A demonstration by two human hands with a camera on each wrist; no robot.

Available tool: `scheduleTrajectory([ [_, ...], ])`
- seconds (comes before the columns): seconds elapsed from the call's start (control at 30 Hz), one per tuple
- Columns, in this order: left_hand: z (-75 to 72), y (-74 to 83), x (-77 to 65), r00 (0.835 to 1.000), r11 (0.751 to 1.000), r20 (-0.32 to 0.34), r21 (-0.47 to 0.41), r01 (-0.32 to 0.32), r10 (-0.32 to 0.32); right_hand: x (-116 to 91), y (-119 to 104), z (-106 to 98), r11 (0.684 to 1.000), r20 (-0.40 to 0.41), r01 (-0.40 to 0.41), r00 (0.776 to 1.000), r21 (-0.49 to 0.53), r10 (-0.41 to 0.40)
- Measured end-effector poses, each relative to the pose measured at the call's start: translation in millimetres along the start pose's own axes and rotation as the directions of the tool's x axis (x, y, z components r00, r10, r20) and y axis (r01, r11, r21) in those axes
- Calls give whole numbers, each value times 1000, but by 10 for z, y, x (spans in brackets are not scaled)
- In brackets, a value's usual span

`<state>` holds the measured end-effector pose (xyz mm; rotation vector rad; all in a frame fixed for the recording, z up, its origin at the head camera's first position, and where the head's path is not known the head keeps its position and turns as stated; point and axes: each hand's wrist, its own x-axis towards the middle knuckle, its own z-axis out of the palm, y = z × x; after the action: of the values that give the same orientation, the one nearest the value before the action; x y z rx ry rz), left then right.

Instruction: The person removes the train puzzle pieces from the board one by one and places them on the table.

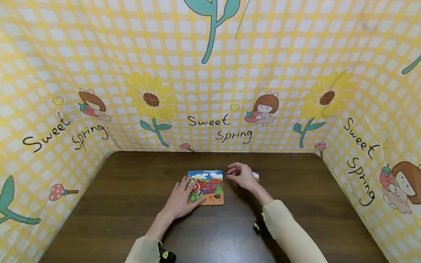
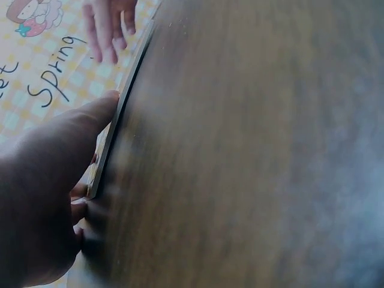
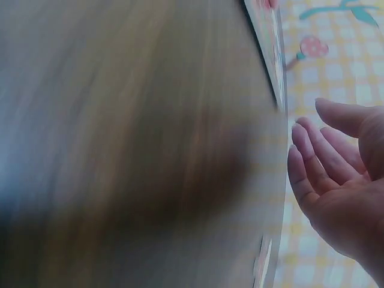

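Observation:
A thin square picture board [image 1: 215, 182], printed with clouds, a red shape, a green tree and orange ground, lies flat on the table. My left hand [image 1: 181, 199] rests on its left part with the fingers spread and the thumb along the near edge. In the left wrist view the thumb [image 2: 90, 120] lies right at the board's edge. To the right of the board hovers my right hand [image 1: 241, 177], fingers loosely bent and nothing held. A second small printed piece [image 1: 256, 176] shows behind that hand, mostly hidden by it.
The dark brown wooden table [image 1: 131, 197] bears all of this. A yellow checked cloth [image 1: 210, 84] with flowers and lettering stands as a wall at the back and both sides. Black straps with small devices [image 1: 167, 255] sit at both wrists.

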<state>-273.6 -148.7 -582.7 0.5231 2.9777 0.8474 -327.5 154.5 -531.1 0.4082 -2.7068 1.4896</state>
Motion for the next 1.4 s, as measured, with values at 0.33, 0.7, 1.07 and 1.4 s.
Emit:
scheduleTrajectory([
  [0.33, -55, 62, -18, 999, 999, 22, 6, 33, -33, 147, -191, 372, 1000, 85, 8, 996, 1, -9],
  [0.7, -118, 154, -34, 999, 999, 30, 39, 37, -39, 174, -245, 577, 998, 110, -11, 994, -63, 18],
  [1.07, -117, 142, -47, 999, 999, 29, 46, 29, -31, 177, -300, 684, 993, 108, -85, 990, -79, 93],
  [1.4, -58, 66, -22, 1000, 1000, 7, 5, 3, -3, 144, -298, 754, 986, 58, -26, 998, -163, 36],
])
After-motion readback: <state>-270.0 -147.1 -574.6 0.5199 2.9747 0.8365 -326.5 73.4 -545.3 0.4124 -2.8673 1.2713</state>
